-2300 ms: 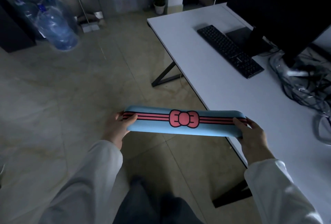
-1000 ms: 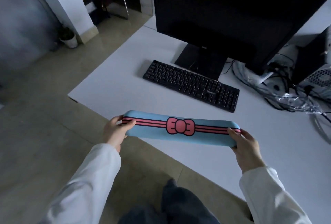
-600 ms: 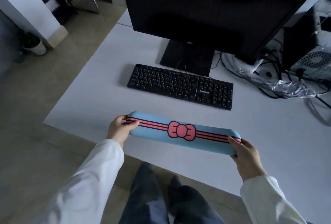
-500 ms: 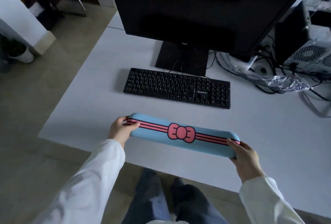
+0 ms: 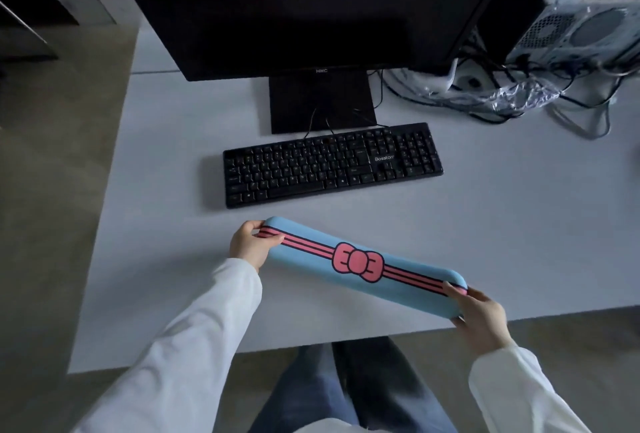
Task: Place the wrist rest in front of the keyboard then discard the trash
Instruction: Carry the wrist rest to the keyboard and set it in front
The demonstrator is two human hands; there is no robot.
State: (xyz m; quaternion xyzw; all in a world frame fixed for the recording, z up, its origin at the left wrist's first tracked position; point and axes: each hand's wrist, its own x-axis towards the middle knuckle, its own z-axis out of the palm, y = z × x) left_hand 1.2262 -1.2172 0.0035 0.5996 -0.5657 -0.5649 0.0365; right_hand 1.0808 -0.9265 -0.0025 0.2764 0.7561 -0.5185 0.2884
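Observation:
A long blue wrist rest (image 5: pixel 360 264) with pink stripes and a pink bow hangs above the white desk (image 5: pixel 502 225), tilted down to the right. My left hand (image 5: pixel 250 244) grips its left end and my right hand (image 5: pixel 479 315) grips its right end. A black keyboard (image 5: pixel 330 164) lies on the desk just beyond the rest, a strip of bare desk between them. Crumpled clear plastic (image 5: pixel 519 95) lies among cables at the back right.
A large black monitor (image 5: pixel 304 7) on its stand (image 5: pixel 322 100) rises right behind the keyboard. A computer case (image 5: pixel 568 27) and tangled cables (image 5: pixel 467 100) fill the back right corner. The desk's near edge runs just under my right hand; the floor lies to the left.
I have turned from the floor to face the desk and come closer. The wrist rest, held in both hands throughout, has moved over the desk towards the keyboard's front.

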